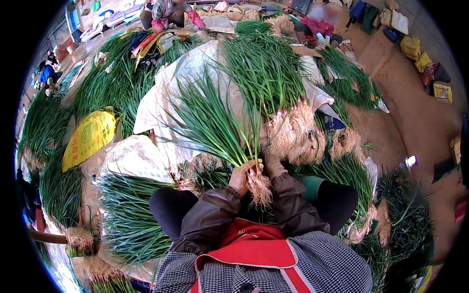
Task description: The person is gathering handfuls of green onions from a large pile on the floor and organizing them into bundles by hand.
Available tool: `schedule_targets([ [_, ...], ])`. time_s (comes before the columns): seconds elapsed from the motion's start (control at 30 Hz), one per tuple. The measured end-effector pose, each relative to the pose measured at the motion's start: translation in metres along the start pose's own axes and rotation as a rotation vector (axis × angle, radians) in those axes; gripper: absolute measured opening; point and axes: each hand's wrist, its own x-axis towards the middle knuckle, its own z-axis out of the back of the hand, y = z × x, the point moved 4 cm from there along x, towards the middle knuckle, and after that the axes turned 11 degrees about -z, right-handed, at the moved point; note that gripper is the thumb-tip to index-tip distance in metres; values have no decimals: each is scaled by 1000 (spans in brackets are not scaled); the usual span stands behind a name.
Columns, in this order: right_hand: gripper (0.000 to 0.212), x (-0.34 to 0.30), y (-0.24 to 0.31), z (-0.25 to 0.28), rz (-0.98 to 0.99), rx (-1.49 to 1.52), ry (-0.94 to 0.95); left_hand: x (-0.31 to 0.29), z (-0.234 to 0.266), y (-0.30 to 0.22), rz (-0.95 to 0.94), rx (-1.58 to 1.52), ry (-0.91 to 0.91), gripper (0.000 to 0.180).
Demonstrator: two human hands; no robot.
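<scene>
The bunch of scallions (215,129) is in front of the person's lap, leaves fanned away, roots (259,190) toward the body. The left hand (239,178) grips it just above the roots, probably to keep the stems together; the right hand (273,165) is beside them — its grip I cannot tell. Beyond, a larger pile (266,63) lies roots nearest, perhaps for easy reach. A yellow sack (88,139) lies spread out — contents, if any, unclear.

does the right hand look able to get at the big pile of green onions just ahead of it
Probably yes: the right hand is close to the pale roots of the big pile, with nothing visible blocking the way.
</scene>
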Motion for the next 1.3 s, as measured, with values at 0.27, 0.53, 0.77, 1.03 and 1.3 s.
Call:
schedule_targets([
  [0.27, 35, -24, 105, 26, 250, -680, -374, -4, 23, -3, -31, -7, -107, 22],
  [0.53, 30, -103, 23, 318, -406, -350, -409, -3, 0, -56, -224, -5, -93, 14],
  [0.77, 38, -166, -26, 399, -788, -860, -483, 23, 9, -43, -128, -86, -132, 19],
  [1.03, 57, 48, 114, 180, -149, -123, -474, 12, 28, -49, -60, 10, -215, 28],
  [1.3, 41, 136, 106, 215, -106, -251, -633, 10, 44, -59, -85, 5, -162, 27],
])
